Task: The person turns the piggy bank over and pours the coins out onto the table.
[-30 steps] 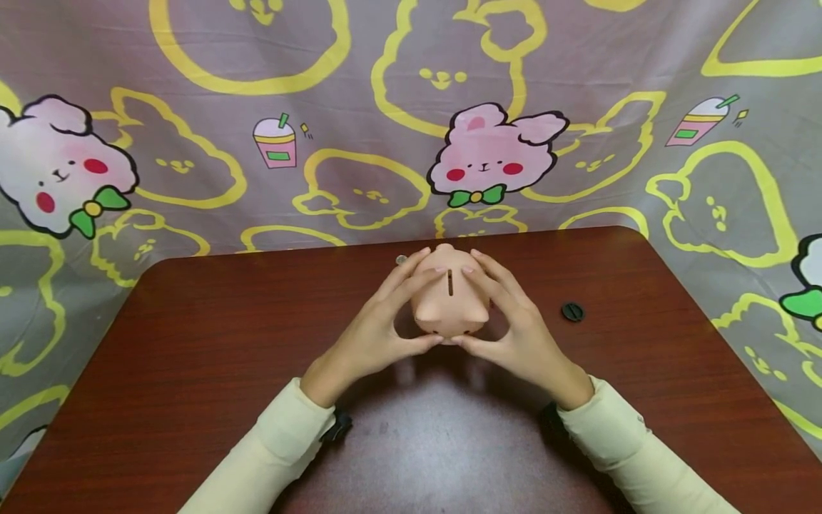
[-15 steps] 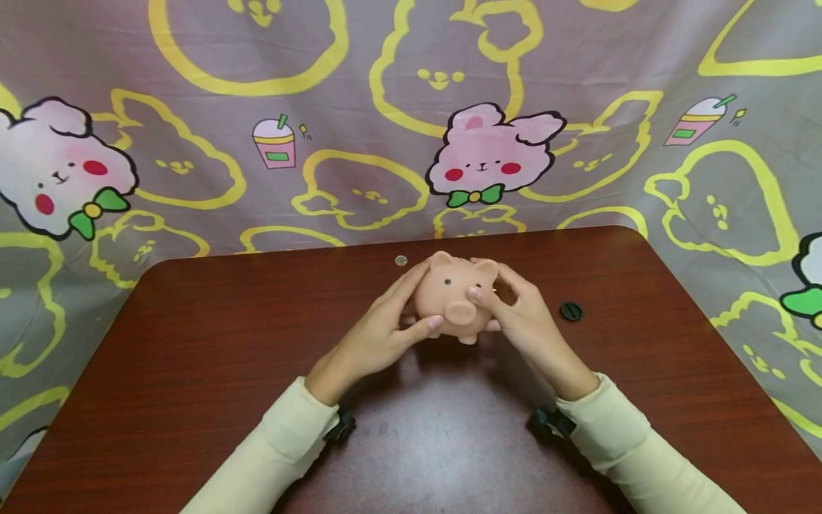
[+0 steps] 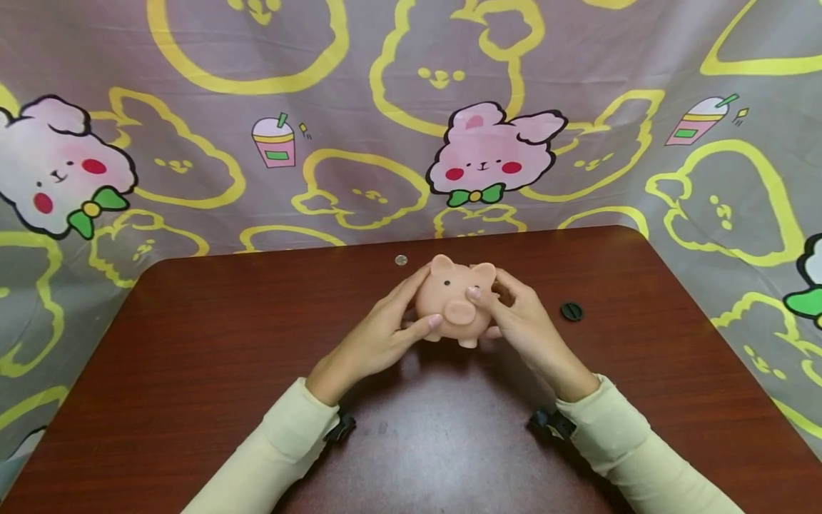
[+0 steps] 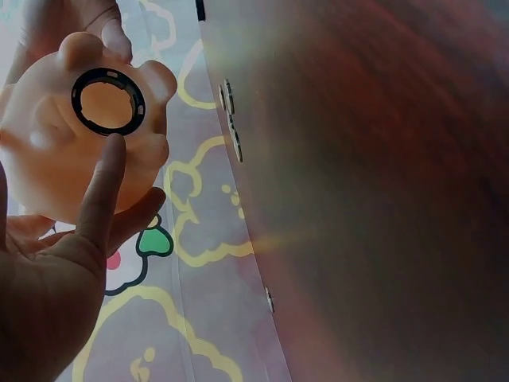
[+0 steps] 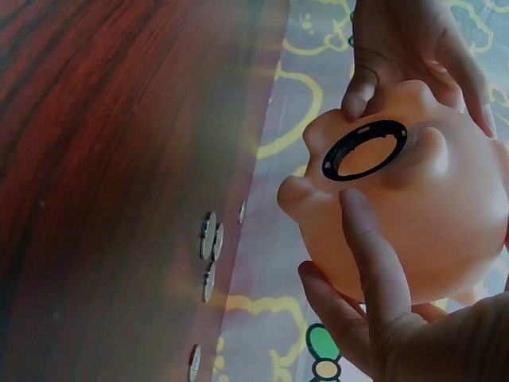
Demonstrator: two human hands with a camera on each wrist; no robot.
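A pink piggy bank (image 3: 454, 303) is held above the table between both hands, its snout facing the head view. The left hand (image 3: 379, 332) grips one side, thumb beside the snout. On the other side the right hand (image 3: 529, 325) holds it, thumb near an eye. From the wrist views the belly shows a round hole with a black rim (image 4: 77, 99), with no cap in it. A fingertip of the left hand (image 4: 99, 207) touches near that rim, and so does one of the right hand (image 5: 378, 270). The coin slot is out of sight.
A round black cap (image 3: 572, 311) lies on the brown table (image 3: 225, 343) to the right. One coin (image 3: 401, 260) shows near the back edge; several coins (image 5: 208, 235) appear in the right wrist view. A patterned cloth (image 3: 359, 107) hangs behind the table.
The piggy bank has been tipped from slot and back in view to face in view, uncovering the coin behind the left hand. The thumbs moved apart. Over the last half second it sank slightly.
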